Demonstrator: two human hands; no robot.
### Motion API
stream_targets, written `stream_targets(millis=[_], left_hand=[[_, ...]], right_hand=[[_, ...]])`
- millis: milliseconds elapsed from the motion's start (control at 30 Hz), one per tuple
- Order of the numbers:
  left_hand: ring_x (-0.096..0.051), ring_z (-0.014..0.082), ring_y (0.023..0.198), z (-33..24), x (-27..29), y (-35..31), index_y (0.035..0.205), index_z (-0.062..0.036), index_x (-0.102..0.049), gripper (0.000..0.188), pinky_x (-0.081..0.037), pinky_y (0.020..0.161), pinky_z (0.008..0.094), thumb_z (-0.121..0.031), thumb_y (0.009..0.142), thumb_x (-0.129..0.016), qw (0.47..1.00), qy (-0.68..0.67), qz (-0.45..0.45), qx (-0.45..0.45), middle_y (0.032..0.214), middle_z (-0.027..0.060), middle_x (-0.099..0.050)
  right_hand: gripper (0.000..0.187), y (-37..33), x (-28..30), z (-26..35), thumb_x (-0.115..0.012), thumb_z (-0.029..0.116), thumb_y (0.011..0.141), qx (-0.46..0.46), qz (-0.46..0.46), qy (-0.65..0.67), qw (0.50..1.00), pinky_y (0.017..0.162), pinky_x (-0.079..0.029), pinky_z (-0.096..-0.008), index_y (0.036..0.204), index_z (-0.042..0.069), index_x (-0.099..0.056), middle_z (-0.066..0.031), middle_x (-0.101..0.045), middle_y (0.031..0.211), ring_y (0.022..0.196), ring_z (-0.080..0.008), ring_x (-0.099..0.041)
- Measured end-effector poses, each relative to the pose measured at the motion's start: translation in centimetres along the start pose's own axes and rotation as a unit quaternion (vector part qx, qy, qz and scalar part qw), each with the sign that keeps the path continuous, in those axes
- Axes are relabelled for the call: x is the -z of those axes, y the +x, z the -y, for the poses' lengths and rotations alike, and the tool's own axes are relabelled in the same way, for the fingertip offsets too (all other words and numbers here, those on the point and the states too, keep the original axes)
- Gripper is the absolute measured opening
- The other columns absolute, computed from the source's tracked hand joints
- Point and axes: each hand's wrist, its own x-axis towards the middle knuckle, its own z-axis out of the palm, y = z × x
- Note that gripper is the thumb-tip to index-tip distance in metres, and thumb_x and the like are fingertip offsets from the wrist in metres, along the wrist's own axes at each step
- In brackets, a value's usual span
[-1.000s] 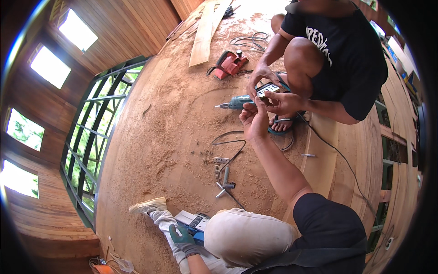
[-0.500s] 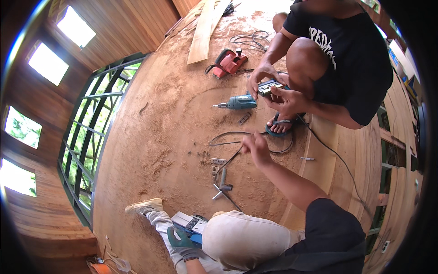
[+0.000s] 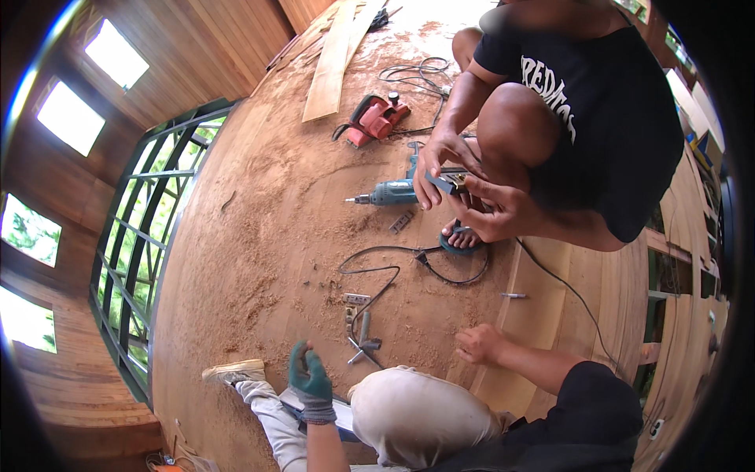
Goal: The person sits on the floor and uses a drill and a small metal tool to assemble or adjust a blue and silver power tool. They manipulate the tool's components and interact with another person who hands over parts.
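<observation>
My left hand [image 3: 311,381], in a green and grey glove, is raised above my lap with thumb and fingers apart, holding nothing. Behind its wrist, a blue and silver power tool [image 3: 344,415] lies between my legs, largely hidden by my knee and forearm. My bare right hand [image 3: 478,344] hovers over the boards right of my knee, fingers curled in, nothing visible in them. Across from me a crouching person holds a small dark rectangular metal piece [image 3: 448,184] in both hands. A teal power drill [image 3: 393,193] lies on its side by that person's foot.
A red power planer [image 3: 377,118] rests farther back near long planks [image 3: 326,82]. A black cord [image 3: 397,250] loops across the sawdust-covered floor. Small metal parts [image 3: 358,299], a T-handled tool [image 3: 363,346] and a pen-like stick [image 3: 513,296] lie nearer me. Gaps [image 3: 657,271] break the right-hand boards.
My left hand has lifted off the blue power tool and opened. My right hand has drawn back toward me and rightward. The other person has tilted the metal piece. The view has shifted slightly.
</observation>
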Motion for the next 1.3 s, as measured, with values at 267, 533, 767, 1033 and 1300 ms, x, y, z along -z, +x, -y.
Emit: stream_targets(millis=[267, 533, 767, 1033, 1300], left_hand=[[-0.064, 0.0197, 0.113, -3.6, -6.5, -0.4, 0.136, 0.0056, -0.053, 0.035, -0.050, 0.103, 0.0351, -0.006, 0.103, -0.053, 0.944, -0.297, 0.074, 0.127, 0.124, 0.0138, -0.064], [-0.064, 0.0189, 0.112, -3.1, -8.0, -2.7, 0.134, 0.0037, -0.056, 0.034, -0.051, 0.102, 0.0340, -0.012, 0.104, -0.055, 0.911, -0.328, 0.112, 0.224, 0.124, 0.0124, -0.065], [-0.064, 0.0166, 0.108, -3.3, -8.5, -2.6, 0.131, 0.0011, -0.058, 0.032, -0.052, 0.096, 0.0301, -0.015, 0.104, -0.056, 0.914, -0.310, 0.138, 0.221, 0.120, 0.0119, -0.067], [-0.065, 0.0176, 0.107, -3.5, -8.8, -2.8, 0.132, 0.0007, -0.057, 0.032, -0.053, 0.096, 0.0324, -0.015, 0.104, -0.057, 0.903, -0.326, 0.123, 0.250, 0.119, 0.0121, -0.068], [-0.066, 0.0194, 0.108, -3.6, -7.9, -3.2, 0.134, 0.0005, -0.056, 0.036, -0.054, 0.097, 0.0344, -0.020, 0.105, -0.058, 0.903, -0.325, 0.137, 0.246, 0.120, 0.0132, -0.068]], right_hand=[[0.021, 0.0, 0.3, 0.0, -0.066, 0.030, 0.086, 0.012, -0.049, 0.011, 0.999, 0.065, -0.055, -0.0425, 0.083, 0.010, -0.061, -0.0099, -0.066, 0.077, 0.073, -0.0300, -0.069], [0.014, 0.2, 0.5, 0.3, -0.068, 0.023, 0.081, 0.012, -0.077, 0.020, 0.997, 0.061, -0.055, -0.0402, 0.077, 0.012, -0.061, -0.0070, -0.064, 0.071, 0.067, -0.0264, -0.067], [0.013, 0.1, 0.1, 0.0, -0.068, 0.022, 0.080, 0.017, -0.103, 0.026, 0.994, 0.060, -0.054, -0.0399, 0.076, 0.012, -0.061, -0.0068, -0.064, 0.070, 0.066, -0.0258, -0.067], [0.013, 0.1, 0.0, 0.0, -0.068, 0.021, 0.079, 0.022, -0.117, 0.028, 0.993, 0.060, -0.054, -0.0384, 0.073, 0.012, -0.060, -0.0074, -0.065, 0.070, 0.065, -0.0260, -0.067], [0.013, 0.1, 0.0, 0.2, -0.067, 0.020, 0.079, 0.008, -0.115, 0.032, 0.993, 0.060, -0.055, -0.0402, 0.073, 0.012, -0.061, -0.0089, -0.066, 0.070, 0.067, -0.0268, -0.069]])
